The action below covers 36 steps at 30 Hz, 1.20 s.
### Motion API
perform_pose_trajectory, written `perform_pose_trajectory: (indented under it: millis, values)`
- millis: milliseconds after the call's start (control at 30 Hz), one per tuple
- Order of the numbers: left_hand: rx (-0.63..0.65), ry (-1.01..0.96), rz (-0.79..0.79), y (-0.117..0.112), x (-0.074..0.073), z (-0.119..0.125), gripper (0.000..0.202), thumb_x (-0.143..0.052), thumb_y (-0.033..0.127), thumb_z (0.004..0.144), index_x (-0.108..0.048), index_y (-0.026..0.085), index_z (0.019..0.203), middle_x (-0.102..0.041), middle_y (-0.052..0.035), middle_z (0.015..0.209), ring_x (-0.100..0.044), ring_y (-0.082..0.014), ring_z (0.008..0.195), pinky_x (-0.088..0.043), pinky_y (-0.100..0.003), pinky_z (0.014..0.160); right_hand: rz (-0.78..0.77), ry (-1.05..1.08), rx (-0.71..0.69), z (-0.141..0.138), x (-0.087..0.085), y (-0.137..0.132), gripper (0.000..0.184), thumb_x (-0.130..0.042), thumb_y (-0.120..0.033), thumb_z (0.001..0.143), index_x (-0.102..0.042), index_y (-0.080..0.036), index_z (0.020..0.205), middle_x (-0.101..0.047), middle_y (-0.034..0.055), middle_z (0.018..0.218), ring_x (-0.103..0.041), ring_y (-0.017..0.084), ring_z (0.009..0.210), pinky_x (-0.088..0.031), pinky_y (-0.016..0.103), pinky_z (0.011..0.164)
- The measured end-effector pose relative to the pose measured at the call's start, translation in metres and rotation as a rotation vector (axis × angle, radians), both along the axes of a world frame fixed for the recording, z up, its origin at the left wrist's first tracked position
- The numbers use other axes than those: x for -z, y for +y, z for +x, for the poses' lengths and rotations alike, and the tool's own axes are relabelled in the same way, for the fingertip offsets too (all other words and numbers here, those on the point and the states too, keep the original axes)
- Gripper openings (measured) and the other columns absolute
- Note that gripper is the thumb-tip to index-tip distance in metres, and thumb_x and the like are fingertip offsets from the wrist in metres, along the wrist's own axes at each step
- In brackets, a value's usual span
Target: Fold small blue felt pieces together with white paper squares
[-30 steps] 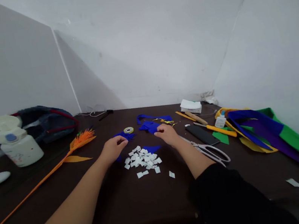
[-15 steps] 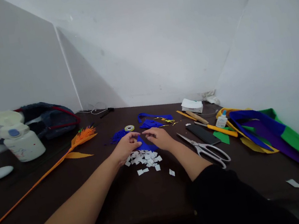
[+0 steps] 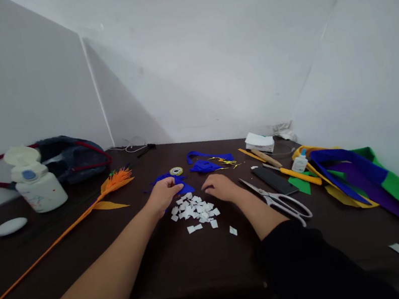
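My left hand (image 3: 162, 196) lies on the dark table (image 3: 173, 266), its fingers pinched on a small blue felt piece (image 3: 186, 188) at the far edge of a pile of several small white paper squares (image 3: 194, 211). My right hand (image 3: 221, 187) rests just right of that pile, knuckles up and fingers curled under; whether anything is in them is hidden. More blue felt scraps (image 3: 204, 165) and a fringed blue piece (image 3: 168, 177) lie just beyond both hands.
Scissors (image 3: 280, 199), a dark flat slab (image 3: 271, 178), a yellow-handled tool (image 3: 297, 174), a small glue bottle (image 3: 301, 160) and coloured felt strips (image 3: 365, 178) lie right. An orange paper flower (image 3: 115, 180), white bottle (image 3: 37, 184) and bag (image 3: 71, 158) sit left. A tape roll (image 3: 176, 171) is behind.
The hands met over the blue felt piece above the white squares, then parted. The left hand keeps the blue piece; the right hand has drawn back to the right.
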<state>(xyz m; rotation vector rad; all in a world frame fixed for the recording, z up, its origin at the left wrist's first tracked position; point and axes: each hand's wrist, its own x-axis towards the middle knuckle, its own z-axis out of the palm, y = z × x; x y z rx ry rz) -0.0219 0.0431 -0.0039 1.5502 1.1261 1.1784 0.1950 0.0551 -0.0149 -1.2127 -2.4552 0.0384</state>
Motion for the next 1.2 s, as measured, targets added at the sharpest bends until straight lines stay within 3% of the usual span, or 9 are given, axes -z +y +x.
perform_pose_trajectory:
  millis: [33,100,300,467,700,933,1200]
  values:
    - [-0.007,0.005,0.008,0.000,0.000,0.000,0.023,-0.063,0.031,0.058,-0.047,0.015,0.057,-0.049,0.0050,0.048,-0.045,-0.0074,0.045,-0.036,-0.020,0.049,-0.020,-0.010,-0.095,-0.008,0.000,-0.003,0.022,-0.051,-0.019,0.073,-0.064,-0.022,0.090,-0.062,0.0028,0.089,-0.053,0.014,0.085,-0.037,0.025,0.078]
    - [-0.010,0.004,0.010,0.001,0.000,0.001,0.023,-0.062,0.032,0.058,-0.047,0.015,0.057,-0.049,0.0050,0.049,-0.044,-0.0075,0.046,-0.036,-0.020,0.049,-0.034,-0.041,-0.150,-0.021,0.002,-0.007,0.025,-0.053,-0.015,0.070,-0.064,-0.022,0.091,-0.062,0.0026,0.086,-0.053,0.014,0.081,-0.037,0.024,0.075]
    - [-0.005,0.006,0.017,0.002,0.002,0.001,0.020,-0.061,0.030,0.060,-0.049,0.015,0.060,-0.050,0.0042,0.052,-0.046,-0.0078,0.048,-0.040,-0.021,0.051,-0.055,0.012,-0.050,-0.031,0.008,-0.007,0.016,-0.055,-0.015,0.067,-0.064,-0.019,0.080,-0.061,0.0024,0.077,-0.053,0.013,0.072,-0.037,0.022,0.065]
    - [-0.024,-0.067,-0.110,-0.001,-0.001,0.005,0.018,-0.060,0.028,0.063,-0.051,0.015,0.070,-0.056,0.0013,0.061,-0.052,-0.0089,0.049,-0.044,-0.023,0.051,-0.132,0.204,0.009,-0.024,0.007,-0.006,0.008,-0.059,-0.021,0.066,-0.061,-0.019,0.073,-0.059,-0.0015,0.068,-0.050,0.009,0.061,-0.034,0.020,0.056]
    - [0.011,-0.198,-0.243,-0.008,-0.007,0.012,0.017,-0.056,0.026,0.070,-0.046,0.016,0.080,-0.060,-0.0009,0.063,-0.059,-0.0125,0.052,-0.049,-0.030,0.059,-0.237,0.426,0.054,-0.023,0.001,-0.010,0.007,-0.060,-0.021,0.063,-0.059,-0.017,0.069,-0.058,-0.0020,0.066,-0.049,0.009,0.060,-0.037,0.020,0.057]
    - [0.121,-0.277,-0.225,-0.009,-0.002,0.017,0.019,-0.055,0.029,0.071,-0.045,0.016,0.082,-0.062,-0.0027,0.067,-0.062,-0.0150,0.060,-0.049,-0.034,0.066,-0.234,0.487,0.026,-0.027,-0.001,-0.014,0.010,-0.060,-0.024,0.063,-0.057,-0.016,0.068,-0.059,-0.0016,0.067,-0.049,0.010,0.062,-0.037,0.021,0.058]
    - [0.102,-0.249,-0.215,-0.009,-0.003,0.017,0.021,-0.057,0.028,0.070,-0.045,0.015,0.082,-0.062,-0.0027,0.067,-0.061,-0.0146,0.059,-0.049,-0.033,0.064,-0.258,0.543,0.002,-0.031,-0.003,-0.015,0.008,-0.060,-0.021,0.062,-0.057,-0.016,0.067,-0.059,-0.0006,0.069,-0.051,0.011,0.064,-0.039,0.022,0.061]
